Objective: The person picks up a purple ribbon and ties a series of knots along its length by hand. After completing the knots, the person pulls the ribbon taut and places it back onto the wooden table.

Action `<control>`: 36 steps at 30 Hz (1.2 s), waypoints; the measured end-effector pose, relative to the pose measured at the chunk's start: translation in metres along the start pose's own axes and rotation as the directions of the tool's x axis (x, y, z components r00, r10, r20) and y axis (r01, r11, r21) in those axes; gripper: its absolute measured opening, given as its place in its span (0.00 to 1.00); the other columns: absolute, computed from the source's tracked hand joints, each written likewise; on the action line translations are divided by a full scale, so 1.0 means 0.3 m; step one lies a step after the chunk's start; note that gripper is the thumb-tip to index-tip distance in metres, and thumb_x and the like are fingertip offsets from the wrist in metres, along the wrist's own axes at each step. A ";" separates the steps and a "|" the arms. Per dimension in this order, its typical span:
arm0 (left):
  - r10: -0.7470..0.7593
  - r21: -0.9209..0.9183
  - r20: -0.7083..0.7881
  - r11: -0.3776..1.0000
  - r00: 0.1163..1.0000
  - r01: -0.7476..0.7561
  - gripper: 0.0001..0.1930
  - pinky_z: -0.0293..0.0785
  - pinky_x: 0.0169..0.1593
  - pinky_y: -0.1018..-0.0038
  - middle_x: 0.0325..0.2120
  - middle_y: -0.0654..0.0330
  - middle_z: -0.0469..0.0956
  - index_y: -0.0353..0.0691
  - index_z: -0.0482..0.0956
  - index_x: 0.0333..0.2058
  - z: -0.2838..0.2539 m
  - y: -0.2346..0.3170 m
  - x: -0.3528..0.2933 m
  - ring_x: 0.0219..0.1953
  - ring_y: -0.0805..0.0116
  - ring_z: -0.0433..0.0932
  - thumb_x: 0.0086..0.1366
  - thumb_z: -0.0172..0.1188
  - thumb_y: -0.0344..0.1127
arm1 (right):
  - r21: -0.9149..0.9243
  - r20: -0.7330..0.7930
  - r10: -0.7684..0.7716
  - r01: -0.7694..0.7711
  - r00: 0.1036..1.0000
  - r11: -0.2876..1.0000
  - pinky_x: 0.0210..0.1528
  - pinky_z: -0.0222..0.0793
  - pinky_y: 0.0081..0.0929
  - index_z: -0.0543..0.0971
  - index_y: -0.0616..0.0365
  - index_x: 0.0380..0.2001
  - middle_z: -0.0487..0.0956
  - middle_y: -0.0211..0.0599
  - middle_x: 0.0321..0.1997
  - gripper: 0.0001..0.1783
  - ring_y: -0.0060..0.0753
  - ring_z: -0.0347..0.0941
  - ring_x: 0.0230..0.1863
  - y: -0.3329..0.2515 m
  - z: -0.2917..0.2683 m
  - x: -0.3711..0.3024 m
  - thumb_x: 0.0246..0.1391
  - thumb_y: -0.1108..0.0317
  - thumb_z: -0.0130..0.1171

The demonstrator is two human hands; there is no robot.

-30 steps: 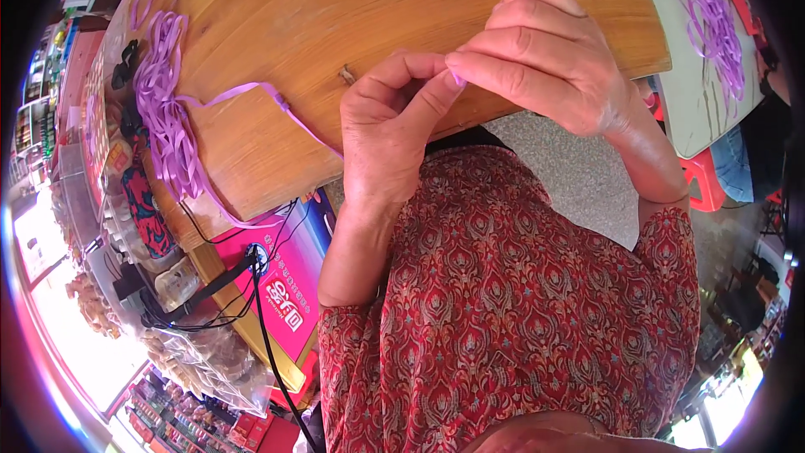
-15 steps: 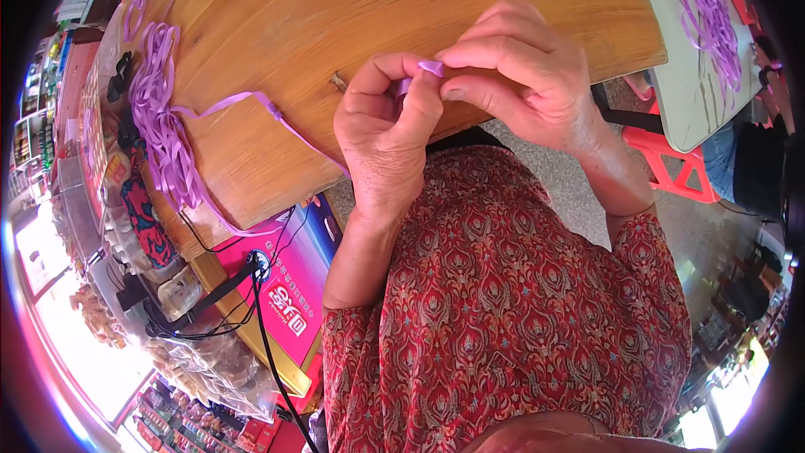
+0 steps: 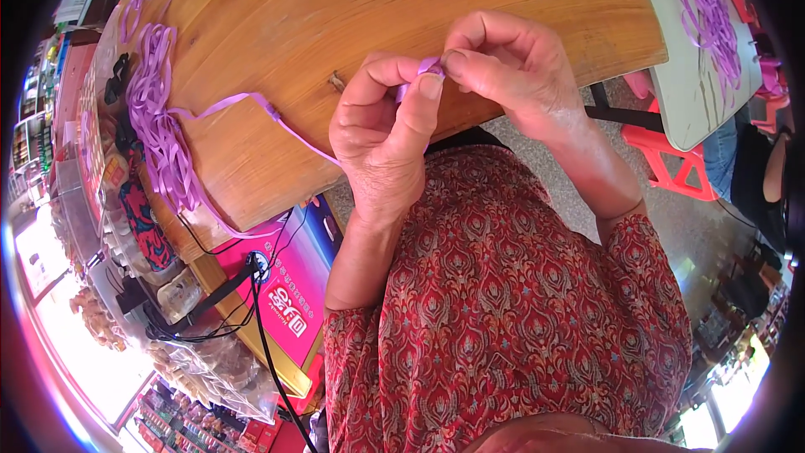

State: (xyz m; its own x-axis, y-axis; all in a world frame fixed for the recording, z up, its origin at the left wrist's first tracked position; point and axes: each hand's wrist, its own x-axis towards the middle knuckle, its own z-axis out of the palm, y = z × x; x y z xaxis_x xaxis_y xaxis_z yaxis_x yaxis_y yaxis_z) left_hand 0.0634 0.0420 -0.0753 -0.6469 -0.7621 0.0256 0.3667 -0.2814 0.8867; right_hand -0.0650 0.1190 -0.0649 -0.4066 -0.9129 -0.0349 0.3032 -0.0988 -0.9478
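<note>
Both thumbs and forefingers pinch a purple ribbon [image 3: 430, 67] end at upper centre: left hand [image 3: 384, 138] below, right hand [image 3: 513, 67] beside. The ribbon trails left across the wooden table [image 3: 335, 8] to a loose heap [image 3: 155, 117] near its left edge.

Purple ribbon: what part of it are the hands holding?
Both hands, left hand and right hand, pinch the purple ribbon at its near end, between fingertips.

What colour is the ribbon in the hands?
The ribbon is light purple, pinched between the left hand and right hand. The head view shows it best.
</note>
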 end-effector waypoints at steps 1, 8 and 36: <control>0.009 -0.041 0.020 0.999 1.000 -0.008 0.04 0.60 0.27 0.88 0.28 0.70 0.71 0.34 0.75 0.33 -0.005 -0.003 0.002 0.25 0.85 0.64 0.59 0.58 0.22 | 0.001 0.000 0.001 -0.001 1.000 1.000 0.29 0.57 0.12 0.75 0.60 0.28 0.71 0.21 0.26 0.03 0.11 0.63 0.28 -0.005 0.004 -0.002 0.51 0.73 0.58; 0.025 -0.241 0.125 0.970 0.992 0.006 0.04 0.60 0.23 0.85 0.28 0.66 0.71 0.34 0.76 0.35 -0.013 -0.020 0.018 0.23 0.81 0.64 0.60 0.57 0.23 | 0.143 0.027 0.050 -0.053 0.998 0.988 0.30 0.57 0.13 0.75 0.61 0.28 0.71 0.23 0.26 0.04 0.13 0.63 0.27 0.006 0.004 0.009 0.50 0.72 0.58; -0.004 -0.162 0.041 0.987 0.999 0.011 0.04 0.61 0.24 0.86 0.29 0.66 0.72 0.33 0.76 0.35 -0.033 -0.044 0.047 0.26 0.82 0.66 0.60 0.57 0.22 | -0.619 0.223 -0.652 0.622 0.724 0.479 0.28 0.64 0.21 0.80 0.61 0.33 0.75 0.35 0.29 0.11 0.29 0.70 0.29 0.002 -0.014 0.043 0.41 0.80 0.64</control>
State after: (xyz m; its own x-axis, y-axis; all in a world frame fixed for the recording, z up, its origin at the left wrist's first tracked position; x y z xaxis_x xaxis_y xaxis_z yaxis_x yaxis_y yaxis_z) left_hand 0.0561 0.0293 -0.0912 -0.6752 -0.7366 0.0405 0.4634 -0.3807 0.8002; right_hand -0.0736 0.1088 -0.0671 -0.2998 -0.6853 0.6637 -0.6411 -0.3705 -0.6721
